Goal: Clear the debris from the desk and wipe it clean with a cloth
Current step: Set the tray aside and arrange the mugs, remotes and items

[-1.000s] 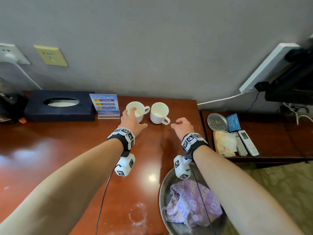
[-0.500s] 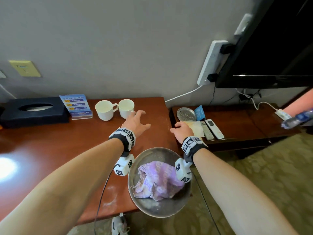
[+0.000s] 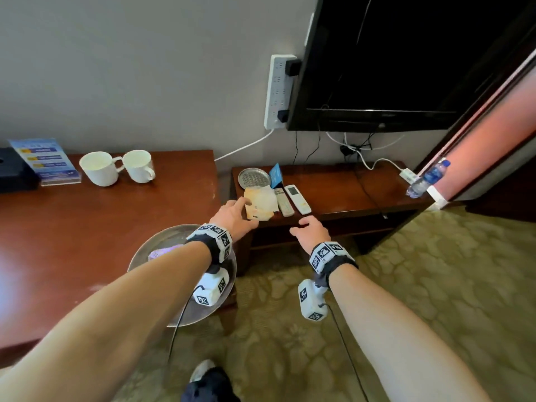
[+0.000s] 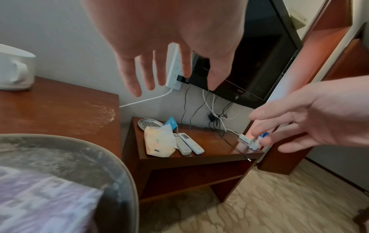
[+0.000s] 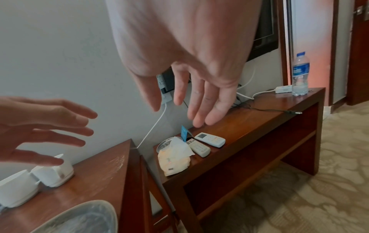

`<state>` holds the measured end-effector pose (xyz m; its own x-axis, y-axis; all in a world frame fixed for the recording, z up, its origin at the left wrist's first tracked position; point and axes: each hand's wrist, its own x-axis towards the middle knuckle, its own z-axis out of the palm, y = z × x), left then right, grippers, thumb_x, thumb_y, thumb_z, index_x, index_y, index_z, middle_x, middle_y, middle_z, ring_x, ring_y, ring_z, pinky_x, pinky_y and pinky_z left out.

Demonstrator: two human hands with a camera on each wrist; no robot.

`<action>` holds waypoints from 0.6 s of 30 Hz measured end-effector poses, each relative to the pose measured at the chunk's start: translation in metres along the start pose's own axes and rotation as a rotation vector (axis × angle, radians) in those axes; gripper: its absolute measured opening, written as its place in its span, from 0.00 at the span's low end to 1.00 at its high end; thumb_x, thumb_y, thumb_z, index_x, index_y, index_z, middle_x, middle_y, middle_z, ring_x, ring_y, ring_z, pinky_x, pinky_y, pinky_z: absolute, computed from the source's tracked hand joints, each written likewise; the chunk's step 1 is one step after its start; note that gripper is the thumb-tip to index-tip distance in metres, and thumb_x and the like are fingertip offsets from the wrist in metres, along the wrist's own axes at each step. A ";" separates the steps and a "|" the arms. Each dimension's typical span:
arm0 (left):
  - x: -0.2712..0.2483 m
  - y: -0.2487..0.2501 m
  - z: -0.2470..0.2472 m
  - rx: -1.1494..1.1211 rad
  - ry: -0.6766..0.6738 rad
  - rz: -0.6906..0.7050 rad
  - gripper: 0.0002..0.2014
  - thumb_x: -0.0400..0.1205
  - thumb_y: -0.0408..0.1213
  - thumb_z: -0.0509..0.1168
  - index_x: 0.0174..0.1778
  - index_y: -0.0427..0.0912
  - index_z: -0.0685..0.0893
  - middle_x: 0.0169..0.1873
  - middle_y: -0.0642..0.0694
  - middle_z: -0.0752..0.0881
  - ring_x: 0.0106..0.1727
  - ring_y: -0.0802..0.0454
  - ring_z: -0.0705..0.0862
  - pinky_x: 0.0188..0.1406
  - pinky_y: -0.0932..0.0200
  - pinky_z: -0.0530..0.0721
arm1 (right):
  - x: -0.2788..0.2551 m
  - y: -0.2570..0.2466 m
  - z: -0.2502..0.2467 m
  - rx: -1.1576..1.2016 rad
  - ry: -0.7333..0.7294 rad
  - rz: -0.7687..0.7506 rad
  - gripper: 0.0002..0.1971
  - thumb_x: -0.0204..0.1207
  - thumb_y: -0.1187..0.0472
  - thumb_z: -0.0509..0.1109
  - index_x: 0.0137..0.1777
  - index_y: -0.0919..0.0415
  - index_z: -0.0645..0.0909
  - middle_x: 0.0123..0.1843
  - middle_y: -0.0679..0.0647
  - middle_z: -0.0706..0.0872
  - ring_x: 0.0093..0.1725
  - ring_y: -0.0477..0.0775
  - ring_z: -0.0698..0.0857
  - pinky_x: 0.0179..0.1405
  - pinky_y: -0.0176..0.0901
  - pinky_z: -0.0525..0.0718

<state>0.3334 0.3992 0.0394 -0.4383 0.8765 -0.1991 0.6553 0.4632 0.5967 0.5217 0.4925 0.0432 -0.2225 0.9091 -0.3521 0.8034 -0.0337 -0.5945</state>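
Note:
The red-brown desk (image 3: 101,221) carries a smear of white dust (image 4: 99,113) near its right edge. At its front right corner stands a metal basin (image 3: 150,245) holding a crumpled purple patterned cloth (image 3: 162,252), partly hidden under my left forearm. My left hand (image 3: 235,213) hovers with its fingers spread and empty, past the desk's right edge, its fingertips close to a tissue pack (image 3: 261,203). Beside it my right hand (image 3: 307,227) hangs in the air with relaxed fingers, over the front edge of the lower side table (image 3: 333,192).
On the side table lie a perforated metal dish (image 3: 253,177), a blue card, two remotes (image 3: 290,200), cables and a water bottle (image 3: 427,178). Two white mugs (image 3: 100,168) and a sign stand at the desk's back. A television (image 3: 391,68) hangs above. Patterned carpet lies below.
The view has swung right. Both hands have moved right, from over the desk near the mugs to the lower side table. The basin now lies under my left forearm.

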 end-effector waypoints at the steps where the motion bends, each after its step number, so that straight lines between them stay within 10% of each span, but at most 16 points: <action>1: 0.003 0.007 0.006 0.002 -0.008 0.001 0.27 0.79 0.51 0.68 0.74 0.55 0.70 0.73 0.45 0.72 0.66 0.45 0.78 0.59 0.51 0.78 | 0.004 0.006 -0.006 0.005 0.001 0.003 0.20 0.78 0.52 0.71 0.70 0.51 0.77 0.66 0.56 0.82 0.63 0.59 0.81 0.55 0.47 0.78; 18: 0.169 0.057 0.074 -0.022 -0.021 -0.134 0.28 0.79 0.51 0.69 0.74 0.53 0.69 0.75 0.44 0.72 0.68 0.43 0.78 0.65 0.47 0.80 | 0.183 0.031 -0.054 -0.122 -0.064 0.020 0.21 0.80 0.53 0.71 0.71 0.53 0.75 0.68 0.55 0.82 0.64 0.57 0.81 0.53 0.43 0.75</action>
<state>0.3423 0.5835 -0.0172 -0.5081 0.8095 -0.2942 0.5776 0.5736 0.5808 0.5363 0.6800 -0.0006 -0.2372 0.8805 -0.4103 0.8685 0.0030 -0.4956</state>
